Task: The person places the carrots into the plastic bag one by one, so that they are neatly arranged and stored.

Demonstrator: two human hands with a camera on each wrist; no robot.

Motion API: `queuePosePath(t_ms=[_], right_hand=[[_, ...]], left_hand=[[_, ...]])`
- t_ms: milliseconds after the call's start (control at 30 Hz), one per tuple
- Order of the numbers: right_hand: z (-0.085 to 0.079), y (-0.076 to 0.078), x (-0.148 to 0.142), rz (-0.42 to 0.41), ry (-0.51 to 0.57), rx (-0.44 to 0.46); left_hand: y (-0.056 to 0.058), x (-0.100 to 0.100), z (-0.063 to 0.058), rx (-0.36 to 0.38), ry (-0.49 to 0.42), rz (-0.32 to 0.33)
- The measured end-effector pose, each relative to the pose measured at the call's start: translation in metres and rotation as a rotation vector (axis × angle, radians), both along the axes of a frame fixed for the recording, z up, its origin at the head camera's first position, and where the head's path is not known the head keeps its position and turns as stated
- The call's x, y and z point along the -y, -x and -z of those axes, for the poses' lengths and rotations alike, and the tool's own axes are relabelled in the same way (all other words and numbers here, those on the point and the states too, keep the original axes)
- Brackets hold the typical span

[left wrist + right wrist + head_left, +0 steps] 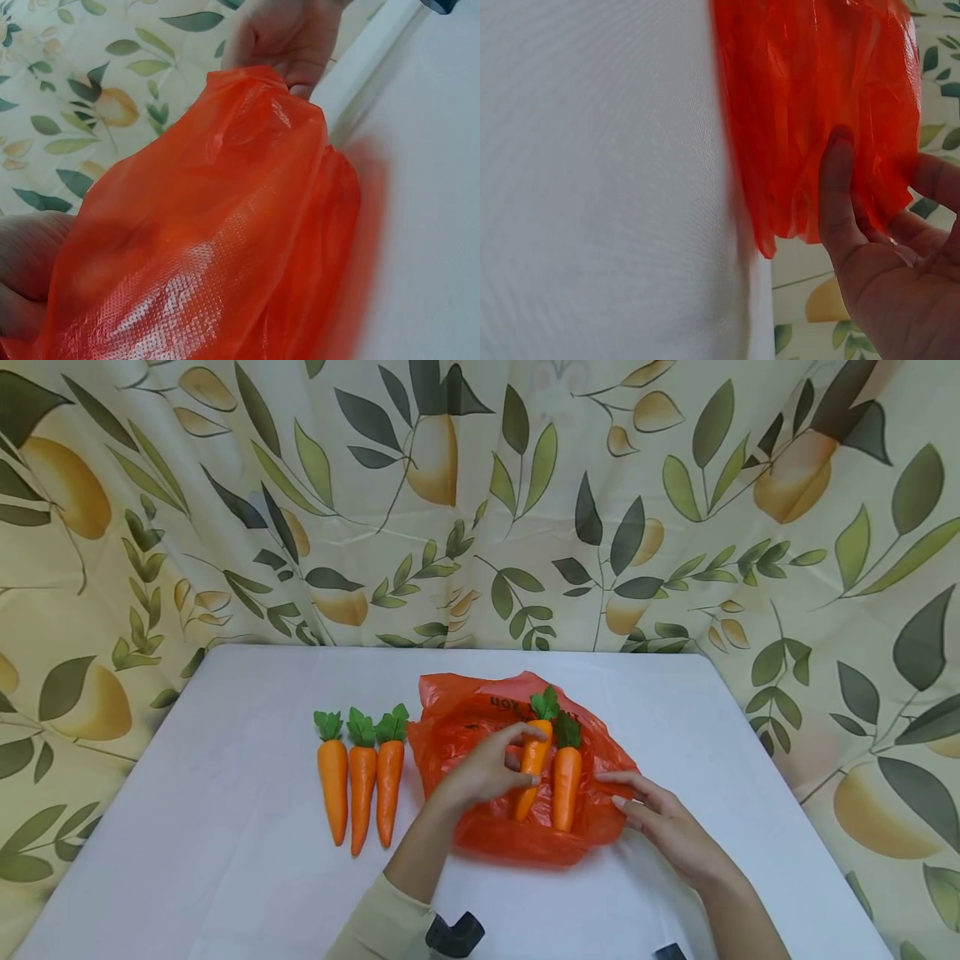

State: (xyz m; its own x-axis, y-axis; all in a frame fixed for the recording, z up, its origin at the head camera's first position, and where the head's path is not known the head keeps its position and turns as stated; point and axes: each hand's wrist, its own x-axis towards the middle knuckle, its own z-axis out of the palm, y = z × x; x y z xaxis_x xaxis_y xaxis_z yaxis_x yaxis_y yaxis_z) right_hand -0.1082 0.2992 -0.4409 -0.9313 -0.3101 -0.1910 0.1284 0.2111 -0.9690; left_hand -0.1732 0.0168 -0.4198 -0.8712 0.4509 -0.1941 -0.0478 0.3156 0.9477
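Observation:
In the head view a red plastic bag (450, 752) lies spread on the white table with its mouth facing up. My left hand (487, 768) pinches a toy-like orange carrot (536, 752) with a green leafy top, tilted over the bag. Right beside it, another carrot (566, 785) lies in the bag. At the bag's right edge, my right hand (667, 822) holds the plastic between thumb and fingers. The right wrist view shows the thumb (840, 187) against the red plastic (802, 112). Red plastic (202, 217) hides much of the left hand's work in its wrist view.
Three more carrots (362, 785) lie side by side on the white table (247, 760), left of the bag, tops away from me. Behind the table hangs a cloth (465, 552) printed with leaves and fruit.

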Motion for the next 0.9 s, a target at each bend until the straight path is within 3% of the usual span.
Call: queuePosePath(t_ms=[433, 900], right_hand=[[-0.001, 0.000, 0.001, -0.018, -0.015, -0.015], [0.001, 0.001, 0.000, -0.010, -0.039, -0.008]], left_hand=[[-0.001, -0.007, 0.009, 0.075, 0.072, -0.018], [-0.002, -0.015, 0.029, 0.068, -0.029, -0.029]])
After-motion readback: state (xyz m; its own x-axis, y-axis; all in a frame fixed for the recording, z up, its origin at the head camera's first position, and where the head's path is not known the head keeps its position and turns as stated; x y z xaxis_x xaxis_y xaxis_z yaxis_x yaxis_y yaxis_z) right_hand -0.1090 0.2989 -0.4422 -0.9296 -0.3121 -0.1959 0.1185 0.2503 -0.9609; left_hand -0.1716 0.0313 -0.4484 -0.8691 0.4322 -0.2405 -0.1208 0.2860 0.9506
